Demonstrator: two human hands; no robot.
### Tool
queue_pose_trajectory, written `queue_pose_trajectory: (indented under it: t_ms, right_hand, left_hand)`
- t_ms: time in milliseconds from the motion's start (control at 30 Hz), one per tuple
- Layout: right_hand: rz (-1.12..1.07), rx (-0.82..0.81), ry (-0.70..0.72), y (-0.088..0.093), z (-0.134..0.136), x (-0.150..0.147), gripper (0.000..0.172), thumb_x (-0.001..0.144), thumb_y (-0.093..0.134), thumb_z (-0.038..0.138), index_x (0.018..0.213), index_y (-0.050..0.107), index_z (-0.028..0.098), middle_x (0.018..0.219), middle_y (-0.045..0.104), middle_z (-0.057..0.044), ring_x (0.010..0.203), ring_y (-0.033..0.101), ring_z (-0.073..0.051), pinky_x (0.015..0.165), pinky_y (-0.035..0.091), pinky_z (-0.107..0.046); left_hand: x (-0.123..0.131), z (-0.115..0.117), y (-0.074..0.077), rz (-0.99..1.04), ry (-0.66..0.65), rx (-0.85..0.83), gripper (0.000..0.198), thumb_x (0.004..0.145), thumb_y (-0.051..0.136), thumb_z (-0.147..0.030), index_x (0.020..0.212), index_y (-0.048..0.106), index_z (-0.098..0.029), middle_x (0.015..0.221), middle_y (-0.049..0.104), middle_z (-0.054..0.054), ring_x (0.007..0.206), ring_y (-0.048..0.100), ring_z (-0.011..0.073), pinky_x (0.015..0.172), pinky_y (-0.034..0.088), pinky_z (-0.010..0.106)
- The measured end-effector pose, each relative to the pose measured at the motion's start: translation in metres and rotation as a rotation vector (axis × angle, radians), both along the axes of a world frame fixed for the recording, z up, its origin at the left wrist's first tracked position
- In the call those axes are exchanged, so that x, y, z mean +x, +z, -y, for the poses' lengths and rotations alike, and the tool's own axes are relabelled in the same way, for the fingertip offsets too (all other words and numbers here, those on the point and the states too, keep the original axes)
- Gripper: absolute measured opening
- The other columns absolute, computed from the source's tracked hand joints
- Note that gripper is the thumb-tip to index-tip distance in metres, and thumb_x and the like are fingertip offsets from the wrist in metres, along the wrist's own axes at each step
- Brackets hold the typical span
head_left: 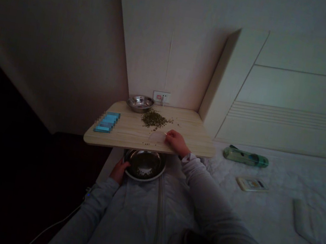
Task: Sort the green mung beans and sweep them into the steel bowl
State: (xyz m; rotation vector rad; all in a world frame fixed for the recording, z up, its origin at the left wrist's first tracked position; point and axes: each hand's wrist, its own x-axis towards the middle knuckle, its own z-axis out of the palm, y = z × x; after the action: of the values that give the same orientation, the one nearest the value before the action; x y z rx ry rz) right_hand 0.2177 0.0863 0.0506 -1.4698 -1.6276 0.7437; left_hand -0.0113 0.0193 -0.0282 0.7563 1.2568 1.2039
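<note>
My left hand [118, 171] grips the left rim of a metal bowl [150, 176], thumb over the edge. The bowl sits just below the front edge of a small wooden table [130, 133], with small dark green grains [144, 172] inside. Above the tabletop, my right hand [176, 141] is closed on a thin, clear piece [157, 137] that looks like plastic; its exact kind is unclear. Farther back lies a pile of small green grains [154, 119], beans or similar. A few loose ones are scattered close to the table's front edge.
A second metal bowl [140, 104] stands at the table's back left, near a wall socket [161, 97]. A blurred blue phone-like screen [107, 122] lies at left. On the bed [223, 189] are a green bottle-shaped thing [245, 157] and a phone [252, 184].
</note>
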Motion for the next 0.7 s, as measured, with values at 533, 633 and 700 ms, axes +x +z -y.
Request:
queue_pose_trajectory:
  t_ms: [533,633,700]
  right_hand:
    - [0.007,0.029,-0.018,-0.001,-0.001,0.001,0.01,0.063,0.042,0.024,0.062,0.049,0.016,0.053,0.053,0.003,0.052,0.045,-0.008,0.053,0.032,-0.021]
    - [0.004,0.03,-0.016,-0.003,-0.002,0.001,0.012,0.064,0.041,0.025,0.063,0.049,0.016,0.053,0.053,0.003,0.052,0.045,-0.008,0.052,0.032,-0.021]
    - [0.006,0.036,-0.016,-0.004,-0.002,0.001,0.012,0.064,0.041,0.025,0.064,0.049,0.016,0.053,0.053,0.003,0.051,0.045,-0.008,0.052,0.032,-0.021]
  left_hand:
    - [0.0,-0.001,-0.003,0.071,0.005,0.018,0.033,0.048,0.054,-0.016,0.08,0.059,-0.014,0.063,0.062,0.0,0.063,0.057,0.0172,0.063,0.042,0.029]
    - [0.002,0.0,0.0,0.073,0.016,0.022,0.035,0.047,0.054,-0.016,0.081,0.059,-0.014,0.063,0.063,0.001,0.063,0.057,0.0173,0.063,0.042,0.03]
    - [0.003,0.001,0.002,0.039,0.041,0.038,0.032,0.046,0.054,-0.016,0.078,0.06,-0.013,0.063,0.063,0.001,0.063,0.057,0.0179,0.063,0.042,0.03]
